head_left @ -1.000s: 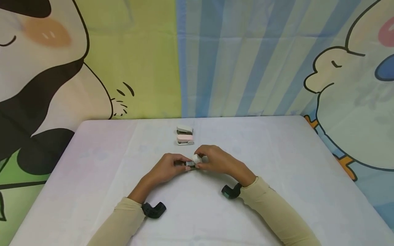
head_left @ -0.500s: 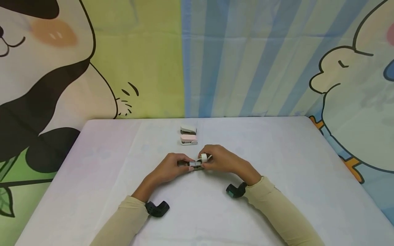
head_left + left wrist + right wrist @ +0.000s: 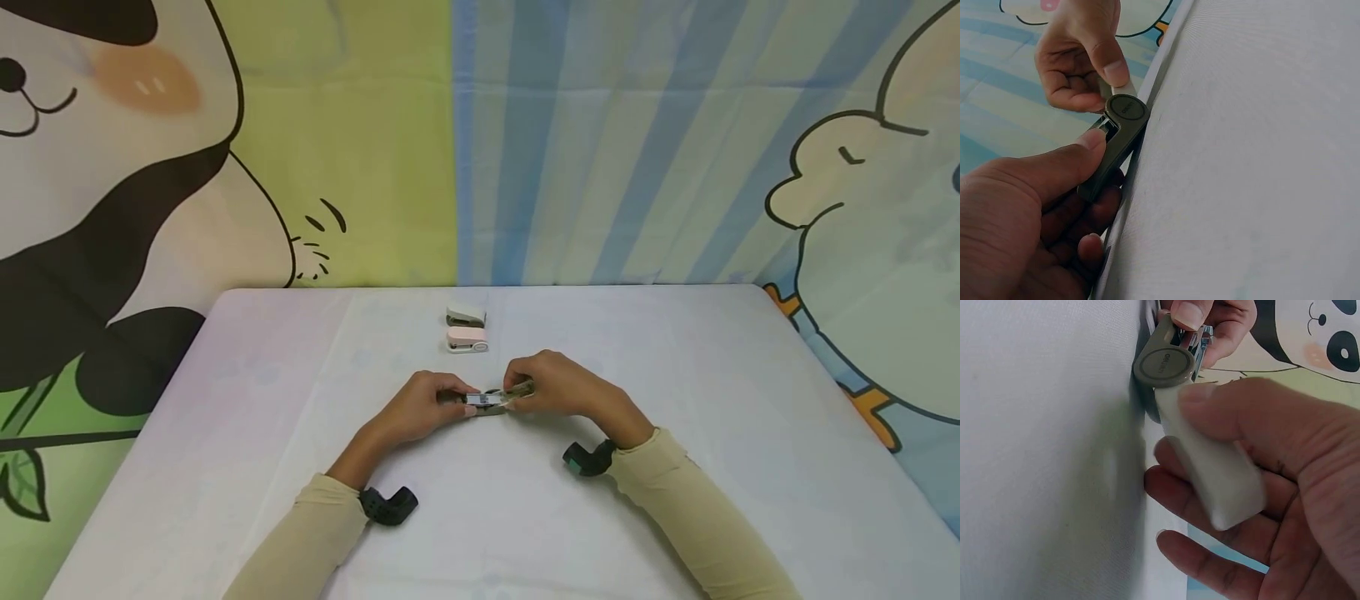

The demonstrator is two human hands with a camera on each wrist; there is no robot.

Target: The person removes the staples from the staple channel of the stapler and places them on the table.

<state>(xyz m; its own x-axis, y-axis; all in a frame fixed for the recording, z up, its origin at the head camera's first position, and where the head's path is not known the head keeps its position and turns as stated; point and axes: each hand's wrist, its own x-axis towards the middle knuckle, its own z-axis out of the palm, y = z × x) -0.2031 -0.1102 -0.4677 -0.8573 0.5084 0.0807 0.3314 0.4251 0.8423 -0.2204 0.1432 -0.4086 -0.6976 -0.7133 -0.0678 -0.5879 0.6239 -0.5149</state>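
Note:
Held between both hands is a small stapler, folded wide open so that its metal staple channel shows. My left hand grips the grey-green base, thumb on the channel side. My right hand pinches the white top arm near the round hinge, and the arm is swung far back from the base. In the left wrist view the right hand mostly hides the white arm.
Two more small staplers lie farther back on the white-covered table: a white one behind a pink one. A cartoon-printed curtain hangs right behind the table's far edge.
My right hand has swung the white top arm back to the right, baring more of the metal channel. The left hand keeps its grip on the base. The head view has turned slightly left.

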